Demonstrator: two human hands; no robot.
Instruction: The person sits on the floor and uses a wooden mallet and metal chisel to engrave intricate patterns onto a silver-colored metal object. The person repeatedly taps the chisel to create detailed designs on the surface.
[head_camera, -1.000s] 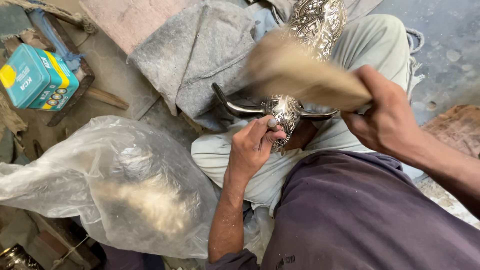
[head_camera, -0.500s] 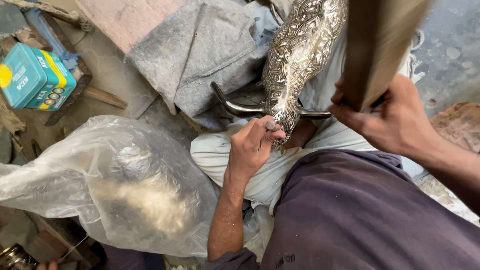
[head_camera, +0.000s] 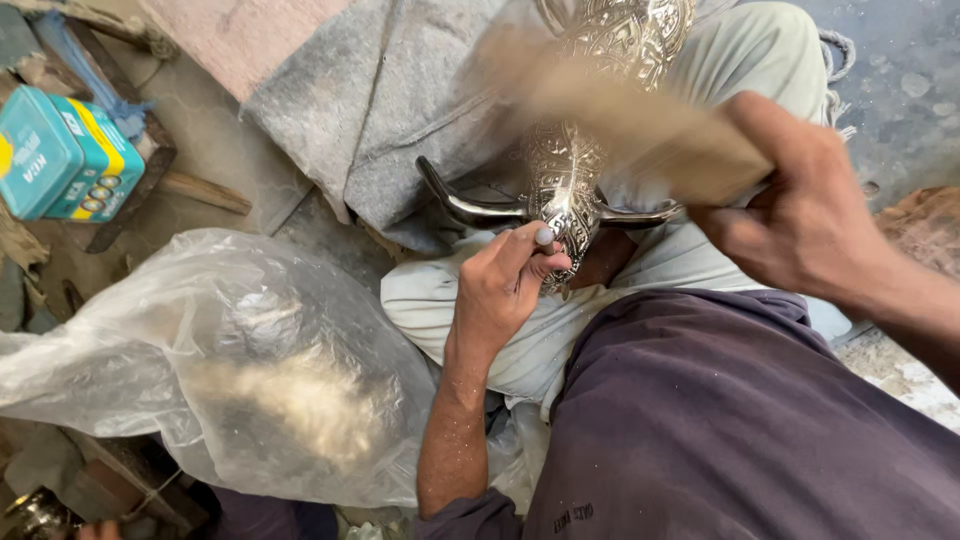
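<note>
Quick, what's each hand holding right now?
Left hand: closed on the silver ornate piece.
Right hand: closed on a blurred wooden tool.

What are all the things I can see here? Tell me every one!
embossed metal piece: one, shiny silver, centre top, resting on the lap
curved metal bar: one, dark polished, crossing behind the embossed metal piece
wooden tool: one, tan, blurred, over the embossed metal piece
grey cloth: one, grey, top centre on the floor
plastic bag: one, clear with pale stuff inside, lower left
tin box: one, teal with yellow, upper left
pink slab: one, pink, top left
pale trousers: one pair, light green-grey
dark shirt: one, purple-grey, lower right
left hand: one, grip on the lower end of the embossed metal piece
right hand: one, grip on the wooden tool
</note>
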